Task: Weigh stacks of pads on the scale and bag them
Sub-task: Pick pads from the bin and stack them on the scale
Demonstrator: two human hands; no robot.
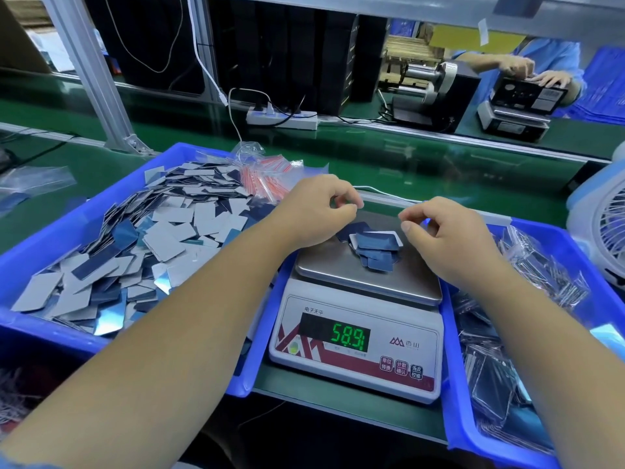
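A small heap of blue and grey pads (pixel 375 247) lies on the steel platter of the white scale (pixel 355 363), whose display reads 58.9. Just above and behind the heap, my left hand (pixel 321 211) and my right hand (pixel 439 238) hover close together. Each has its thumb and fingers curled in a pinch. They seem to hold a thin clear bag (pixel 426 221) between them, which is barely visible. Many loose pads (pixel 162 238) fill the blue bin (pixel 50 231) on the left.
A blue bin (pixel 473 434) on the right holds bagged pads (pixel 500 367). Empty red-striped zip bags (pixel 267 177) lie at the left bin's far corner. A fan (pixel 602 225) stands far right. Behind are a power strip (pixel 280 118), an aluminium post (pixel 91 72) and another person's hands (pixel 527 67).
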